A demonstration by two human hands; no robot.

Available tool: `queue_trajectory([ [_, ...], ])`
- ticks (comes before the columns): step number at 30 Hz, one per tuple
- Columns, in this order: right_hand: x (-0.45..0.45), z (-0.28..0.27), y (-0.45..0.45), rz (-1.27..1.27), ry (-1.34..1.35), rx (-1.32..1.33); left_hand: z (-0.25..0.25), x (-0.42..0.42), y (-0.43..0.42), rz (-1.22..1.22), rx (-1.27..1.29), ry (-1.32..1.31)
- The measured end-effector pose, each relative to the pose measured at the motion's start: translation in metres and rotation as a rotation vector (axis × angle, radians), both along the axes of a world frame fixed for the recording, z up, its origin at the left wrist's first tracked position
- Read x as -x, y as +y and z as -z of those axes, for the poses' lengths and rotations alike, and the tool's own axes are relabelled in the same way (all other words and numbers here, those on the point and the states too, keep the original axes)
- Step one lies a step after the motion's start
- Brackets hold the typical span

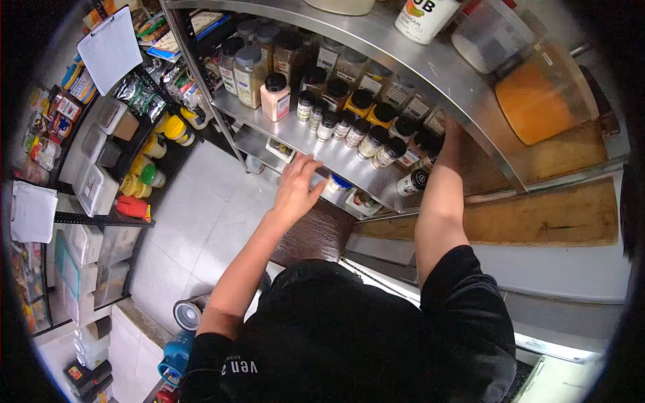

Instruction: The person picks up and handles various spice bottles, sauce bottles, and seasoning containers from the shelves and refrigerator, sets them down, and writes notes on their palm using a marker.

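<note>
Nearest my view is the wearer's black shirt (pixel 336 336). Beyond it I see the left hand (pixel 294 190), fingers loosely spread and holding nothing I can see, by the front edge of a steel shelf (pixel 346 161); I cannot tell whether the fingertips touch. The right forearm (pixel 440 201) reaches in beneath an upper shelf (pixel 376 27); the right hand is hidden, so I cannot tell its grip. A white-labelled jar (pixel 407 184) sits just beside that forearm. The small spice jars (pixel 341 129) stand in rows on the steel shelf, past the left hand and left of the right forearm. A pink jar (pixel 275 103) stands at their left, with larger jars (pixel 249 80) behind it.
</note>
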State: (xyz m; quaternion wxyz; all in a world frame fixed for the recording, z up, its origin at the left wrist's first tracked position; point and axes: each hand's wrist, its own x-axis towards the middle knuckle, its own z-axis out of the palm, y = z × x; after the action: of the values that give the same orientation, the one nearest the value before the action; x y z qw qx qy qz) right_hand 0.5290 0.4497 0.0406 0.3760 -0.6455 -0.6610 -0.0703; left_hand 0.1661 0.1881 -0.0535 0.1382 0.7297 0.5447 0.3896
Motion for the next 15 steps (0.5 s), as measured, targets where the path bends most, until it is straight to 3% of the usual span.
queue_trajectory([
  [4, -0.007, -0.001, 0.002, 0.007, -0.002, -0.005, 0.020, 0.004, -0.012, -0.068, 0.282, -0.009],
  [6, -0.012, -0.007, 0.007, 0.007, -0.009, -0.007, 0.006, 0.007, -0.001, -0.141, 0.117, -0.116],
  [10, -0.015, -0.013, 0.014, 0.015, -0.011, -0.005, -0.096, 0.026, 0.050, -0.188, -0.350, -0.016],
  [12, -0.014, -0.017, 0.017, 0.024, -0.010, -0.008, -0.141, 0.030, 0.064, -0.176, -0.434, 0.022],
  [13, -0.014, -0.017, 0.016, 0.025, -0.014, -0.009, -0.148, 0.030, 0.068, -0.159, -0.509, 0.054],
  [15, -0.010, -0.018, 0.014, 0.023, -0.015, -0.018, -0.138, 0.032, 0.074, -0.082, -0.410, 0.051],
])
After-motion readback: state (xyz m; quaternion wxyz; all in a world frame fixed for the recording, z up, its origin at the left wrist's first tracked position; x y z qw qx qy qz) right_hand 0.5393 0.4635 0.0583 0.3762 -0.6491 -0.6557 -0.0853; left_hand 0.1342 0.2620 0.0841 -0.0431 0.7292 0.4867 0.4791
